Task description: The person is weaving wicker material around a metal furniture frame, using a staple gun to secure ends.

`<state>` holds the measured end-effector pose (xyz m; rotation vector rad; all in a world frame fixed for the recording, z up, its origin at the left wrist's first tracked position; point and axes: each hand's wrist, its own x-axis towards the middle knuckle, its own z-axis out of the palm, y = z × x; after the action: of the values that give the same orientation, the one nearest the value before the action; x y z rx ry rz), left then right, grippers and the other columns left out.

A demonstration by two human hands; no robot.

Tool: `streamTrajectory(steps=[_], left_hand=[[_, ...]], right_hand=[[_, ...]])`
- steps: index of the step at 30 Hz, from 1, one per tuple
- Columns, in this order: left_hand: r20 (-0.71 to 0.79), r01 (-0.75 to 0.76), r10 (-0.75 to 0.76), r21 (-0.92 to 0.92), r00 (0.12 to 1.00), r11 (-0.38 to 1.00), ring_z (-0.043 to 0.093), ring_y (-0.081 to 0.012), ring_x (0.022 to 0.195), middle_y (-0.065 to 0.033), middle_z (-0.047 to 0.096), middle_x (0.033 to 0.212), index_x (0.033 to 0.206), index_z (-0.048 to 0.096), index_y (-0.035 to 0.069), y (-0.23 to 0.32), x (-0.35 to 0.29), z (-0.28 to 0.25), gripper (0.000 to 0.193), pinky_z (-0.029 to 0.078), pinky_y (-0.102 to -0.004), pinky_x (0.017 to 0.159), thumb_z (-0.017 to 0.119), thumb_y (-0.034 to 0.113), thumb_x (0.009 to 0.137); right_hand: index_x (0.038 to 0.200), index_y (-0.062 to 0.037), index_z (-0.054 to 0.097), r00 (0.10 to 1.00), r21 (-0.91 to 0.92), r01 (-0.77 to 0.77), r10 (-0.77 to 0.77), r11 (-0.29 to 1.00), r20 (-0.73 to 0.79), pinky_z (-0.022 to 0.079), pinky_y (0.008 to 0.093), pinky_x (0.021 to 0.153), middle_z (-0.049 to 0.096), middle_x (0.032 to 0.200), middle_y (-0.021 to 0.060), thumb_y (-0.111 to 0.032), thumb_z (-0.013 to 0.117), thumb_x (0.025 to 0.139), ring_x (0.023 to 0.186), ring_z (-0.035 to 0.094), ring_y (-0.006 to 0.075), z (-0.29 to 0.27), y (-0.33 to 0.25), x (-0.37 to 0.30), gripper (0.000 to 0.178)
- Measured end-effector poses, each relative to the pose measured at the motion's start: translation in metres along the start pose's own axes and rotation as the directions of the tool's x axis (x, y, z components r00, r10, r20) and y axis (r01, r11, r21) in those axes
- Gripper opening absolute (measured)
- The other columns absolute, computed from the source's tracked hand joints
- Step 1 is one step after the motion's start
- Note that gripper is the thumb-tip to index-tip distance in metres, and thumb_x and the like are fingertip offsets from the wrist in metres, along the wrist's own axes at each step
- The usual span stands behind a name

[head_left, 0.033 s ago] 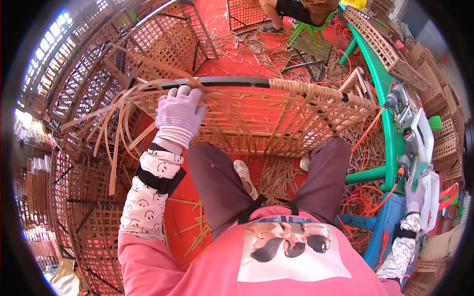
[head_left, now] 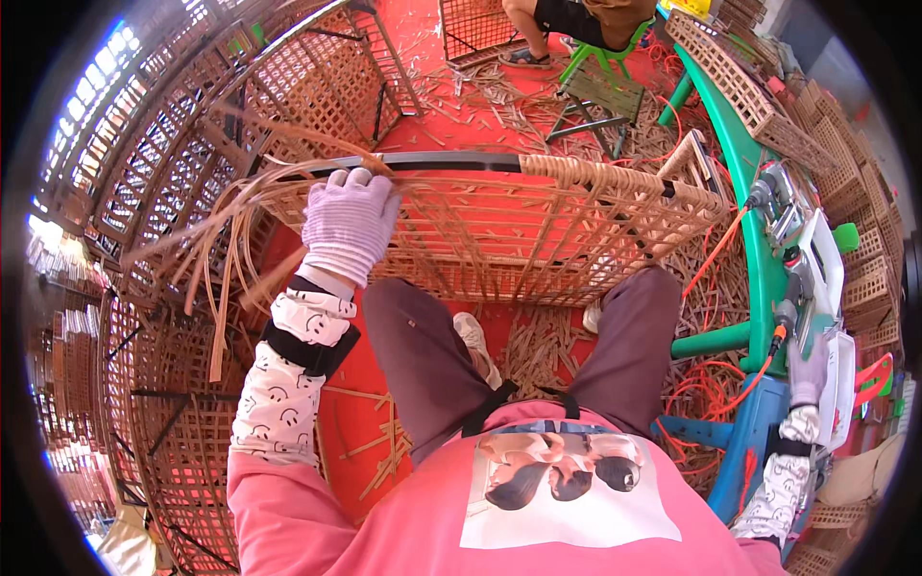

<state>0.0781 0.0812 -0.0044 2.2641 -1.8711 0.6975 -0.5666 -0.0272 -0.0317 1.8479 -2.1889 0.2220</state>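
Observation:
A woven rattan basket frame [head_left: 576,230] leans across my knees, its black metal rim [head_left: 451,161] facing up. Pale binding [head_left: 595,173] wraps the right part of that rim. My left hand [head_left: 351,226], in a striped lilac glove, is closed at the bare rim's left part, gripping a bundle of loose rattan strips [head_left: 245,226] that fans out to the left. A darker brown strip [head_left: 327,139] crosses the rim beside its fingers. Off to the right, my gloved right hand [head_left: 809,372] is by a white-and-grey tool [head_left: 841,384] on the bench; its fingers are blurred.
Power tools [head_left: 783,317] with orange cords lie along a green bench [head_left: 735,173] on the right. Stacked woven baskets [head_left: 182,451] crowd the left. Strip offcuts [head_left: 538,355] litter the red floor. Ahead, a person [head_left: 586,19] sits on a green chair near a folding stool [head_left: 600,101].
My right hand has shifted slightly upward beside the bench tool. The loose strips at my left hand have swung a little, and that hand keeps its hold.

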Motion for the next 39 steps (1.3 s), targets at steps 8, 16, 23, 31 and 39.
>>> streamTrajectory(steps=[8, 16, 23, 31, 39], left_hand=[[-0.014, -0.23, 0.316, -0.715, 0.949, 0.66, 0.059, -0.0317, 0.062, -0.0111, 0.055, 0.063, 0.083, 0.063, 0.007, 0.068, 0.043, -0.049, 0.014, 0.047, -0.0385, 0.057, 0.058, 0.02, 0.081], [-0.039, -0.115, 0.447, -0.983, 0.894, 0.143, 0.057, -0.0104, 0.062, -0.0041, 0.064, 0.077, 0.089, 0.066, 0.001, 0.089, 0.078, -0.051, 0.033, 0.045, -0.0225, 0.059, 0.049, 0.029, 0.093], [-0.022, -0.173, 0.21, -0.656, 0.977, 0.734, 0.062, -0.0215, 0.095, -0.008, 0.065, 0.104, 0.113, 0.059, 0.011, 0.061, 0.092, 0.004, 0.053, 0.048, -0.0351, 0.081, 0.056, 0.054, 0.082], [0.134, -0.028, 0.059, -0.222, 0.989, 0.975, 0.064, -0.0299, 0.08, -0.0094, 0.066, 0.079, 0.094, 0.064, 0.015, 0.099, 0.102, 0.016, 0.065, 0.049, -0.0424, 0.072, 0.049, 0.075, 0.072], [0.232, -0.052, 0.099, -0.202, 0.968, 0.978, 0.065, -0.029, 0.076, -0.0105, 0.065, 0.076, 0.091, 0.064, 0.015, 0.095, 0.097, 0.012, 0.069, 0.049, -0.0418, 0.071, 0.041, 0.078, 0.074]], right_hand=[[0.121, -0.0053, 0.052, 0.522, 0.539, 0.809, -0.71, 0.235, -0.473, 0.044, 0.0354, 0.093, 0.057, 0.12, 0.014, -0.018, 0.068, 0.075, 0.109, 0.056, 0.0294, -0.069, -0.269, -0.024, 0.05], [0.089, -0.0014, 0.062, 0.638, 0.917, 0.205, -0.664, -0.343, -0.39, 0.05, 0.0321, 0.066, 0.063, 0.068, 0.0086, -0.021, 0.061, 0.085, 0.07, 0.064, 0.0237, -0.06, -0.407, -0.021, 0.02], [0.08, -0.0028, 0.053, 0.692, 0.487, -0.572, -0.707, -0.66, -0.145, 0.051, 0.0418, 0.075, 0.062, 0.075, 0.015, -0.031, 0.046, 0.095, 0.075, 0.062, 0.0289, -0.04, -0.423, 0.005, 0.032], [0.062, -0.0093, 0.044, 0.794, 0.418, -0.577, -0.603, -0.702, 0.083, 0.046, 0.0485, 0.059, 0.04, 0.053, 0.0029, -0.013, 0.038, 0.088, 0.049, 0.043, 0.0222, -0.053, -0.402, 0.048, 0.027], [0.066, -0.0125, 0.043, 0.76, 0.4, -0.629, -0.635, -0.667, 0.138, 0.043, 0.0454, 0.056, 0.037, 0.053, 0.0008, -0.02, 0.036, 0.092, 0.047, 0.038, 0.0206, -0.051, -0.401, 0.044, 0.028]])
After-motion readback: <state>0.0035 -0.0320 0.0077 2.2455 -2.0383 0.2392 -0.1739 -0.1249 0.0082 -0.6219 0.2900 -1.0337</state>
